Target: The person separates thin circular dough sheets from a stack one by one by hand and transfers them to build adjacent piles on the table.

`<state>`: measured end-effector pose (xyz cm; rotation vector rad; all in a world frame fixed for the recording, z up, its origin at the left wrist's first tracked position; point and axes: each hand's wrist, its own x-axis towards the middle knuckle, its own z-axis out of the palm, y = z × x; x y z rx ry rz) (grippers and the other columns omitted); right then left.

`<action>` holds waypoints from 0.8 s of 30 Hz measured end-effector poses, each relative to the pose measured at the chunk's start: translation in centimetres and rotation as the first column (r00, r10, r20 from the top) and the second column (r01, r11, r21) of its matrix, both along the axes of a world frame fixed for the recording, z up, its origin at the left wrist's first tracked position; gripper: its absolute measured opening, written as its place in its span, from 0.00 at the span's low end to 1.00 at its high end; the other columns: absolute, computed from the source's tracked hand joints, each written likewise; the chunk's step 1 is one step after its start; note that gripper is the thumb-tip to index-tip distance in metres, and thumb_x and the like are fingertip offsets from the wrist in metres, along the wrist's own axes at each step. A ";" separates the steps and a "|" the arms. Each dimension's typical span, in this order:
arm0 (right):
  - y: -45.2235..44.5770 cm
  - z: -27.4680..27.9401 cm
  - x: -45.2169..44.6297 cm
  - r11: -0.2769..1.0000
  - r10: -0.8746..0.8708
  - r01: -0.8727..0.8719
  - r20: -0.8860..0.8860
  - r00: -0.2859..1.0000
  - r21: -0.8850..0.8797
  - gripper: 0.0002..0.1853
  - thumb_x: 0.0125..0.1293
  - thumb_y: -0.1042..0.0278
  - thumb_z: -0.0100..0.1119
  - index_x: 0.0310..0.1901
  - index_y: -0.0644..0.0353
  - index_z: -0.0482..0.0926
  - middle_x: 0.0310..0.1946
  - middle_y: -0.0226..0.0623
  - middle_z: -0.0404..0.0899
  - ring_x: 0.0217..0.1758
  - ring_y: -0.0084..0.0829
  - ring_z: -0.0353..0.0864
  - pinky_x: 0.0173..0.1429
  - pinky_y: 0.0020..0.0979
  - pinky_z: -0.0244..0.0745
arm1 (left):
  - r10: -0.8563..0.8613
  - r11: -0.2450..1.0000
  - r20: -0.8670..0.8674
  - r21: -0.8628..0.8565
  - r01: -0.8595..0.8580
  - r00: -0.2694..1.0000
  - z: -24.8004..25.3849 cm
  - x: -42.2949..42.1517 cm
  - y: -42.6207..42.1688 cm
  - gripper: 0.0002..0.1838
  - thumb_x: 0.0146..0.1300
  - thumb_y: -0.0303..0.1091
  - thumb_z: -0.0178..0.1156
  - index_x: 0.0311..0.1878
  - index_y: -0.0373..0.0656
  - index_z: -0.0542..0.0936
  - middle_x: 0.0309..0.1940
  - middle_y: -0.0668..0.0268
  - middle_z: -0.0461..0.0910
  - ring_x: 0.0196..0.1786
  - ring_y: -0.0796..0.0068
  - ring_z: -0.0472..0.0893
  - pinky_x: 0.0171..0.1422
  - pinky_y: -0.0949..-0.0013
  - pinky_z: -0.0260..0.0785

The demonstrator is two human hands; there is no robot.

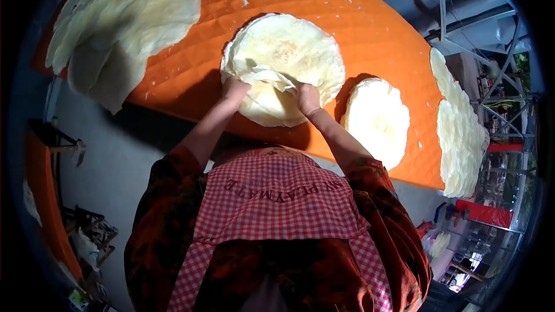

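Observation:
A round, pale flatbread (289, 46) with a browned patch lies on top of a stack in front of me, on an orange-covered table (381, 40). Its near edge is lifted and folded back, baring the flatbread beneath (269, 104). My left hand (235, 89) is closed on the folded edge at the left. On the right, my right hand (308, 98) is closed on the same edge, its fingertips partly hidden by the fold. Just right of it stands a second round stack of flatbreads (378, 121), brightly lit.
Many overlapping flatbreads (156, 17) spread over the table's left end, some hanging over the near edge. More flatbreads (459, 133) lie along the right end. A metal frame (506, 63) rises beyond the right side. Another orange surface (43, 196) is at the lower left.

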<state>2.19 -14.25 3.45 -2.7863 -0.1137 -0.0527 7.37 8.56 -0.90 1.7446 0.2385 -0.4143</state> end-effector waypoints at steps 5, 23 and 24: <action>-0.7 1.5 0.6 0.993 -0.034 0.030 0.035 0.999 0.112 0.17 0.58 0.62 0.61 0.50 0.50 0.81 0.28 0.47 0.81 0.32 0.46 0.81 0.37 0.42 0.75 | -0.007 0.988 -0.237 -0.149 -0.030 0.971 0.2 -0.1 -0.9 0.19 0.56 0.29 0.58 0.51 0.34 0.73 0.43 0.54 0.79 0.40 0.63 0.81 0.38 0.65 0.79; 2.0 -0.6 -4.5 0.979 0.197 -0.201 0.099 0.975 0.034 0.33 0.52 0.63 0.62 0.62 0.59 0.66 0.60 0.44 0.68 0.63 0.45 0.67 0.62 0.42 0.64 | 0.050 0.721 -0.414 -0.615 -0.320 0.909 1.0 -4.0 -1.3 0.22 0.66 0.24 0.43 0.63 0.38 0.57 0.57 0.49 0.66 0.52 0.52 0.76 0.48 0.52 0.80; 1.7 -0.4 -4.2 0.973 0.212 -0.220 0.093 0.973 0.076 0.33 0.52 0.65 0.62 0.62 0.59 0.66 0.59 0.45 0.69 0.62 0.45 0.68 0.62 0.42 0.65 | 0.053 0.710 -0.444 -0.613 -0.347 0.894 0.8 -3.9 -1.2 0.24 0.66 0.25 0.44 0.65 0.40 0.55 0.57 0.49 0.66 0.51 0.51 0.75 0.48 0.52 0.80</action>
